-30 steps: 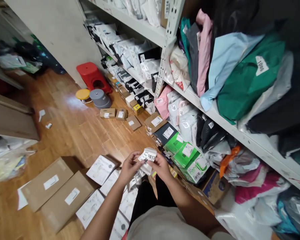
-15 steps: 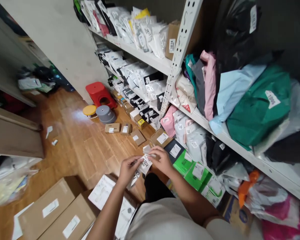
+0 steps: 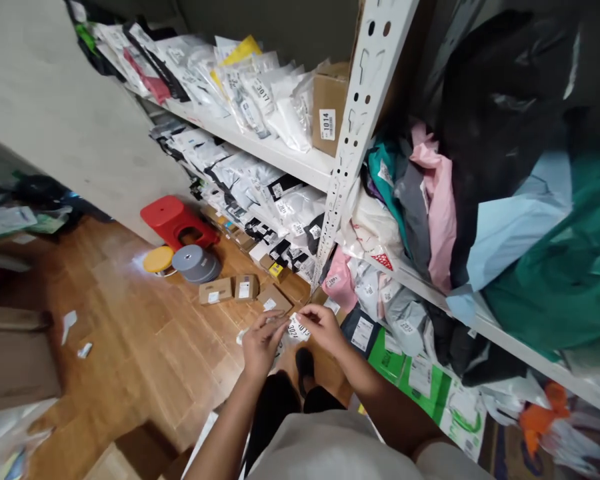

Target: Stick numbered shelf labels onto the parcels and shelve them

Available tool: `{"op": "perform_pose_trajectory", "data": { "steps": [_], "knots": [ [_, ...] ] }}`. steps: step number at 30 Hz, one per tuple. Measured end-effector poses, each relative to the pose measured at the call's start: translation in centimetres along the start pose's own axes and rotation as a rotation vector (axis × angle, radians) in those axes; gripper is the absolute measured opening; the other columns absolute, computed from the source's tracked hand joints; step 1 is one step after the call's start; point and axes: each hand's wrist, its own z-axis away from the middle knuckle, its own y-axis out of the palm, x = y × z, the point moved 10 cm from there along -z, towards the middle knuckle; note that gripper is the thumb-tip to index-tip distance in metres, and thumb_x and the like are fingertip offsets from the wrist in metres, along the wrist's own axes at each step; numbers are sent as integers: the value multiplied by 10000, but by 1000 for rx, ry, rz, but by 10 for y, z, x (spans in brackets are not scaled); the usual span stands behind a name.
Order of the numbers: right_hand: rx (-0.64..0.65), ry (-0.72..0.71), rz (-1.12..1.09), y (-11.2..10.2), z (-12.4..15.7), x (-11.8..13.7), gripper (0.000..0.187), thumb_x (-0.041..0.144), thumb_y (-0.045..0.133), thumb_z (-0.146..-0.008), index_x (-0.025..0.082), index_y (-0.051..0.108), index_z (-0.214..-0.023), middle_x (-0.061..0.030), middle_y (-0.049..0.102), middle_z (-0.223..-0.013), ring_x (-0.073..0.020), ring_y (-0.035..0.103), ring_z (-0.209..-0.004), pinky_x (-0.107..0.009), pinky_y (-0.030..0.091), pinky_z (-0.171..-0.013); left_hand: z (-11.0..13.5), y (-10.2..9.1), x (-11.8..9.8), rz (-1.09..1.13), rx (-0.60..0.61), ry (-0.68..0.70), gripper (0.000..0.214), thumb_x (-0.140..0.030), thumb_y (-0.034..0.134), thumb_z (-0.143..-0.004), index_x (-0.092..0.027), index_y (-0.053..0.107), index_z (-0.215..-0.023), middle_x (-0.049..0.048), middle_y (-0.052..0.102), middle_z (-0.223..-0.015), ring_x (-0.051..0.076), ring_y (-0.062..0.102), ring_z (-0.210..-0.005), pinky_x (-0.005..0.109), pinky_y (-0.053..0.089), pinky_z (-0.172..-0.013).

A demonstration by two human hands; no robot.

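Observation:
Between my two hands, in front of my body, is a strip of white printed number labels (image 3: 297, 329), reading 3024 and 1013 or similar. My left hand (image 3: 263, 343) pinches its left end, and part of the strip hangs below those fingers. With thumb and fingers closed, my right hand (image 3: 321, 325) grips the upper right end. Beyond the hands, small cardboard boxes (image 3: 216, 291) with white labels lie on the wooden floor.
A white metal rack (image 3: 353, 127) holds bagged parcels (image 3: 275, 93) and a cardboard box (image 3: 329, 107) marked 1014. On the right are a pink bag (image 3: 440, 207) and green boxes (image 3: 387, 357). A red stool (image 3: 173, 223), a grey stool (image 3: 195, 263) and a yellow-topped stool (image 3: 159, 259) stand ahead.
My view has shifted toward the rack, which looks nearer. The large boxes at lower left have mostly slid out of view. Both hands still hold the labels, now spread flatter between them.

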Motion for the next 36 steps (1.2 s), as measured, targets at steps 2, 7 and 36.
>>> {"op": "perform_pose_trajectory", "data": {
  "steps": [2, 7, 36],
  "knots": [
    [-63, 29, -64, -3, -9, 1, 235, 414, 707, -727, 182, 668, -729, -13, 653, -679, -147, 580, -634, -262, 453, -594, -14, 0, -1, 11, -3, 85, 188, -210, 650, -838, -258, 744, -994, 57, 698, -970, 182, 666, -903, 321, 553, -793],
    [-225, 100, -217, -6, -18, -1, 221, 380, 742, -681, 181, 669, -744, 5, 639, -678, -133, 566, -621, -254, 430, -596, -46, 1, -7, 134, 113, 273, 290, -122, 667, -807, -268, 728, -1051, 48, 686, -949, 170, 655, -873, 296, 544, -762],
    [-1326, -66, -476, 13, 235, 14, 321, 435, 828, -544, 154, 712, -648, 1, 665, -606, -91, 513, -536, -225, 383, -537, 50, 33, -137, 742, 1084, 1057, 235, -130, 687, -800, -282, 739, -970, 5, 712, -844, 118, 679, -740, 224, 554, -675]
  ]
}}
